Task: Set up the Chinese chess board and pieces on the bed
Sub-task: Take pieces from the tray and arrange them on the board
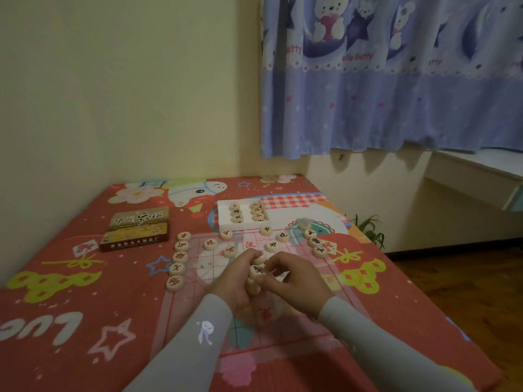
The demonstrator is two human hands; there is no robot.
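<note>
Pale, smooth wooden pieces (175, 283) with inked characters lie on a thin, translucent, faintly glossy board sheet (198, 295). Bed (70, 292): matt printed cloth cover. White tray (226, 222): matt, card or foam, cannot tell which. Box lid (137, 227): printed card with a slight sheen. Sleeves (192, 343): soft grey knit. Curtain (396, 103): thin printed fabric. Floor (467, 281): polished wood.

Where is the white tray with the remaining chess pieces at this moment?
In the head view, the white tray lies on the bed beyond the board's far edge, right of the box lid.
</note>
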